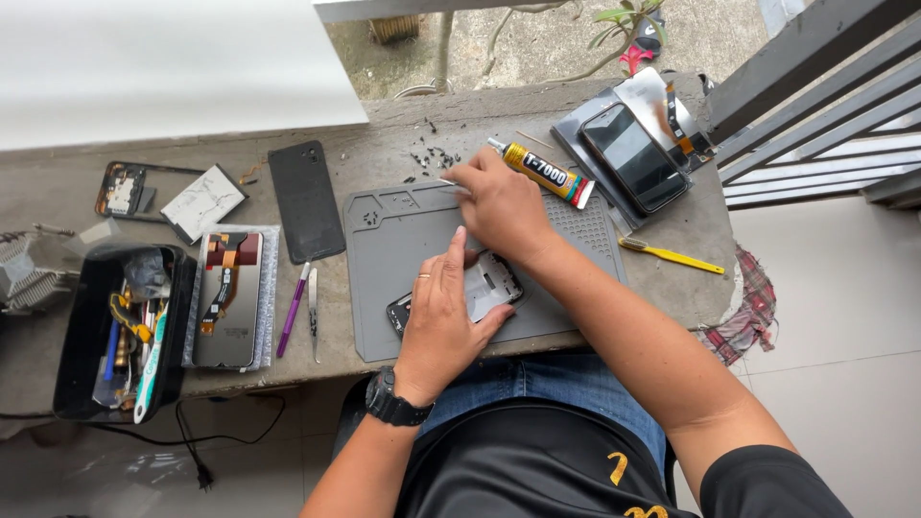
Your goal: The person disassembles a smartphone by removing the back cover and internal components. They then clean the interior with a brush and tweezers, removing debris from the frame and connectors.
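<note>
Left hand [443, 321] is lying flat, pinning the opened phone [489, 288] directly beneath it, long axis diagonal on the grey mat [384, 288], while right hand [499, 206] is pinching a thin tool [451, 183] beyond.

A concrete ledge [384, 158] carries a grey mat [403, 240], glue tube [542, 173], toolbox [86, 326], perhaps screws [432, 158].

Person, seated. Left hand [443, 309]: thin ring on one finger; chunky black wristwatch [393, 398] on the wrist. Right hand [501, 203]: bare, nothing worn. Forearms bare. Black short-sleeved shirt [537, 465] with yellow markings at the lower front. Blue denim jeans [537, 376].
</note>
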